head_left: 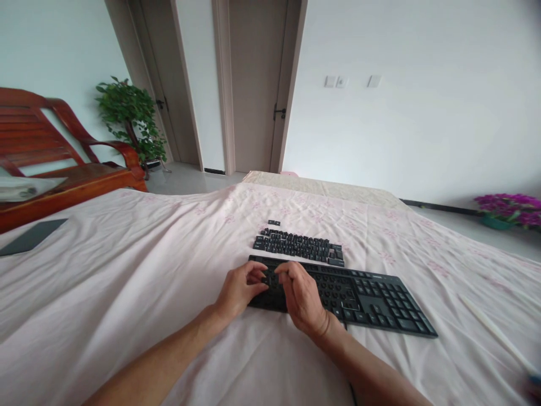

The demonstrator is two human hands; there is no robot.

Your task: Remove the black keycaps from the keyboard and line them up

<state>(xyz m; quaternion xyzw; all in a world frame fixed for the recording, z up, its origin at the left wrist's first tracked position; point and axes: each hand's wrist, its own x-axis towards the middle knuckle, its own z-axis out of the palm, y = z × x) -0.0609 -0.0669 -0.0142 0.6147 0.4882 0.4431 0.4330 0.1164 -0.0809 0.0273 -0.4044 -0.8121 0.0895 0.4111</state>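
Note:
A black keyboard point(393, 307) lies on the pale pink cloth. Many keycaps are off its left and middle part, leaving bare key sockets, while the number pad on the right has its keys. My left hand point(242, 286) is over the keyboard's left end, fingers curved and thumb apart from them. Close beside it, my right hand point(301, 296) bends over the bare section with its fingers drawn together; whatever is between the fingertips is hidden. Behind the keyboard, loose black keycaps point(296, 246) sit in rows, and two small keycaps point(274, 223) lie farther back.
The wrinkled cloth point(169, 270) covers the surface. A dark flat panel point(31, 237) lies at the left, and a white stick-like tool point(494, 330) at the right. Beyond stand a wooden bench point(63, 152), a leafy plant point(129, 110) and purple flowers point(511, 207).

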